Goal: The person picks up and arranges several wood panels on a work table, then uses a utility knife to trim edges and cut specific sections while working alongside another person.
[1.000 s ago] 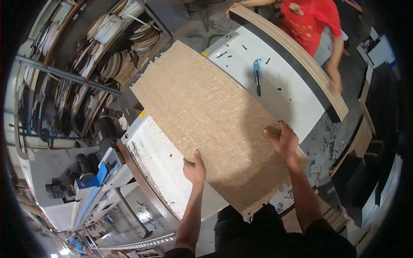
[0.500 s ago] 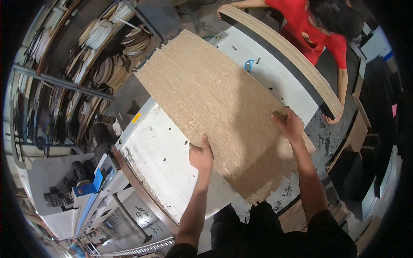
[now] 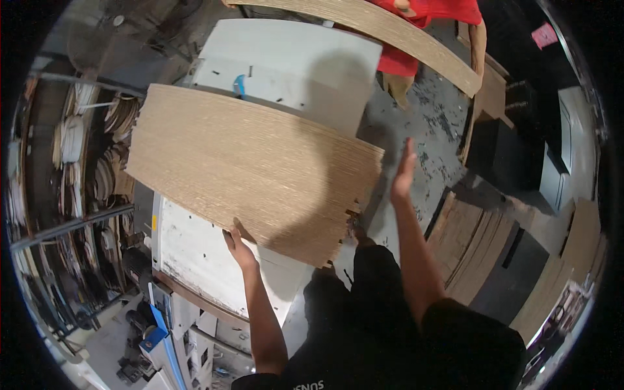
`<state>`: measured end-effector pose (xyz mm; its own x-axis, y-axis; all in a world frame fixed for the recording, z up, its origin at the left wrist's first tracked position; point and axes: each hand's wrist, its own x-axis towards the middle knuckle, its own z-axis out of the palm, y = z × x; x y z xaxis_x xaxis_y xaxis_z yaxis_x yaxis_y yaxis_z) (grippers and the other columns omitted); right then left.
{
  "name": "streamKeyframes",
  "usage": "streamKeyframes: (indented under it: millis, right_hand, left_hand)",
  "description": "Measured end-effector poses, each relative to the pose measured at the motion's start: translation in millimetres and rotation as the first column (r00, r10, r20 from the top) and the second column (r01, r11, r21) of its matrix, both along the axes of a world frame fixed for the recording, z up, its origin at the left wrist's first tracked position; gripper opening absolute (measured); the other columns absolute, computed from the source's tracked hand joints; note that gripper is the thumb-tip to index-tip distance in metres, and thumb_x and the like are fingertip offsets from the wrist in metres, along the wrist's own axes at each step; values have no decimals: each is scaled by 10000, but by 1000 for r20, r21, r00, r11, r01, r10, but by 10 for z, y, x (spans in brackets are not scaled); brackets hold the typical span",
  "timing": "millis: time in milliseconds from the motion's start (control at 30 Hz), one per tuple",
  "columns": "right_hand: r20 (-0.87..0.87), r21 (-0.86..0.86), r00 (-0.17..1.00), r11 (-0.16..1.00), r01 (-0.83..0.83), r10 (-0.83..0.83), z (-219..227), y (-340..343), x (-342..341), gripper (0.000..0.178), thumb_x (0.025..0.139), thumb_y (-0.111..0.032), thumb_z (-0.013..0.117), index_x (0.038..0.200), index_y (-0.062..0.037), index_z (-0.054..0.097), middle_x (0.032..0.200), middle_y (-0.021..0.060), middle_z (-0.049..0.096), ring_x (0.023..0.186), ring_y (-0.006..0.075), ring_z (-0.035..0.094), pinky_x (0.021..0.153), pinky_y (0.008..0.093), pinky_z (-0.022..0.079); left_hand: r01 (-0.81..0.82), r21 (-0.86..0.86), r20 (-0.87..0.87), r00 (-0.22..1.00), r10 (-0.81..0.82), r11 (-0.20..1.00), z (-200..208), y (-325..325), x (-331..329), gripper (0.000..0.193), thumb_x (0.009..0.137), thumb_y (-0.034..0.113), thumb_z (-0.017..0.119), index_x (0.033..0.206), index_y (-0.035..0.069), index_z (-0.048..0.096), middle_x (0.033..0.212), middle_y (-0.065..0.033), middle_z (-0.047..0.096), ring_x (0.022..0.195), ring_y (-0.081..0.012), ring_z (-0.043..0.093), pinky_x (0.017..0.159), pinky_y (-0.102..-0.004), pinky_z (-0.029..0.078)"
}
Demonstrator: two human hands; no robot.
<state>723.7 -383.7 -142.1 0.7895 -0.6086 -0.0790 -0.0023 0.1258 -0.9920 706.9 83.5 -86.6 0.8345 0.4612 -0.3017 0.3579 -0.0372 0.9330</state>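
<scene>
Many narrow wood-grain strips (image 3: 253, 156) lie side by side in a wide sheet across a white worktable (image 3: 208, 240). Their right ends are uneven, with small notches and stubs. My left hand (image 3: 242, 252) touches the sheet's near edge, its thumb up against the strips and its fingers extended beside them. Off the sheet's right end, my right hand (image 3: 403, 172) is raised with fingers stretched out and nothing in it. Beyond the far edge, a blue-handled cutter (image 3: 240, 86) lies on the table among small dark scraps.
At the back, a person in red (image 3: 396, 62) holds a long bundle of wood-grain strips (image 3: 390, 32). Shelves with coiled edging (image 3: 81, 130) stand at the left. A blue and white machine (image 3: 156, 331) is at lower left. Stacked boards (image 3: 471, 240) lie at the right.
My right hand has come off the strips and moved away to the right. My left hand stays at the near edge. The view has turned, and the person in red has shifted with their bundle.
</scene>
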Motion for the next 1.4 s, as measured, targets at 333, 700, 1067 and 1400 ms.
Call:
streamKeyframes:
  millis: [333, 700, 1067, 1400]
  right_hand:
    - [86, 345, 996, 937, -61, 33, 84, 723, 288, 838, 1095, -681, 245, 1715, -128, 132, 1791, 81, 67, 1636, 274, 84, 1317, 446, 44]
    - [-314, 818, 950, 507, 272, -3, -103, 1069, -921, 775, 1093, -669, 222, 1704, -193, 182, 1787, 38, 116, 1641, 281, 94, 1313, 524, 40]
    - [-358, 572, 926, -812, 116, -120, 50, 1727, -1838, 842, 1014, -697, 328, 1689, -205, 216, 1766, 78, 185, 1614, 337, 182, 1284, 607, 133]
    - [-488, 865, 835, 14, 501, 253, 390, 2059, -1460, 925, 975, -782, 301, 1692, -204, 207, 1736, 108, 256, 1579, 408, 247, 1256, 627, 244]
  left_hand:
    - [-72, -380, 67, 992, 106, 922, -67, -348, -103, 663, 1090, 389, 555, 1604, 49, 309, 1619, -167, 402, 1486, -328, 409, 1242, -474, 312]
    - [-50, 175, -30, 998, 56, 983, -49, 1062, 138, 695, 1097, 475, 548, 1527, -66, 480, 1529, -179, 552, 1431, -270, 496, 1226, -406, 354]
    - [-70, 460, 247, 968, -52, 885, 535, 4674, 3592, 809, 1067, 635, 475, 1516, -35, 533, 1566, -193, 531, 1461, -341, 470, 1241, -408, 292]
    - [211, 75, -128, 971, -200, 975, 357, 4428, 4070, 1298, 860, 968, 338, 1685, -10, 120, 1715, -317, 169, 1605, -420, 182, 1304, -531, 97]
